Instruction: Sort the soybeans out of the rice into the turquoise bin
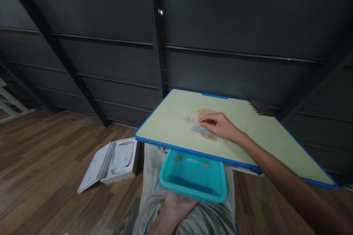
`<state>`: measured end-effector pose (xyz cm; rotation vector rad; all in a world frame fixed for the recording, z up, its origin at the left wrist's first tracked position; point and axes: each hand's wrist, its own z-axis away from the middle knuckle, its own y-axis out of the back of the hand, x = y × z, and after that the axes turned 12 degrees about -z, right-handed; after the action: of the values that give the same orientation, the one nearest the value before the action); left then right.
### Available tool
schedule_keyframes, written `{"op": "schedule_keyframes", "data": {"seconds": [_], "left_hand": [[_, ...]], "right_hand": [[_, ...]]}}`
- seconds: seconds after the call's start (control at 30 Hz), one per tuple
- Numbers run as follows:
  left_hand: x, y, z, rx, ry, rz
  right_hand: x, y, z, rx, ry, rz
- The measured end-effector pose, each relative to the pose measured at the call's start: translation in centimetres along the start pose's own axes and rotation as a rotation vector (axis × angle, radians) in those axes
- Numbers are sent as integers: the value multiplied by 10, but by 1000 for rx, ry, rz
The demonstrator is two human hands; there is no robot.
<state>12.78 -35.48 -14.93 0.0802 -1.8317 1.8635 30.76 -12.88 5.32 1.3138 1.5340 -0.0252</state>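
Observation:
A clear plastic bag (196, 128) lies on the pale table top, with many small round tan beads (208, 137) in or on it; I cannot tell which. Over the bag is my right hand (219, 125), thumb and fingers drawn together in a pinch at its middle. Whatever sits between those fingertips is too small to make out. Below the near table edge, a turquoise plastic tray (193, 180) rests over the lap. Two small clusters of beads lie at its far side. My left hand (178, 205) holds the tray from underneath, its fingers hidden.
The table (171, 114) has a blue rim. An open white box (121, 161) with moulded inserts stands on the wooden floor (55, 161) to the left. A dark panelled wall (110, 58) rises behind the table. A blurred dark object (261, 109) is at the table's right edge.

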Motion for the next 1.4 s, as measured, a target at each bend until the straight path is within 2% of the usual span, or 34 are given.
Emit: {"op": "schedule_keyframes", "data": {"seconds": [0.33, 0.47, 0.8, 0.93, 1.2, 1.4], "left_hand": [[-4, 19, -6, -175, -30, 39], [-5, 21, -7, -219, -43, 28], [-8, 24, -9, -136, -12, 43], [-7, 24, -8, -109, -9, 48], [-7, 25, -5, -93, -4, 18], [-8, 27, -5, -121, -12, 9]], "right_hand": [[-6, -3, 1, -50, -60, -107], [-7, -3, 2, -44, -69, -139], [-12, -7, 5, -131, -77, -272], [-10, -8, 5, -151, -55, -211], [-4, 4, -1, -32, 47, 47], [-2, 5, -1, 47, 65, 34]]}}
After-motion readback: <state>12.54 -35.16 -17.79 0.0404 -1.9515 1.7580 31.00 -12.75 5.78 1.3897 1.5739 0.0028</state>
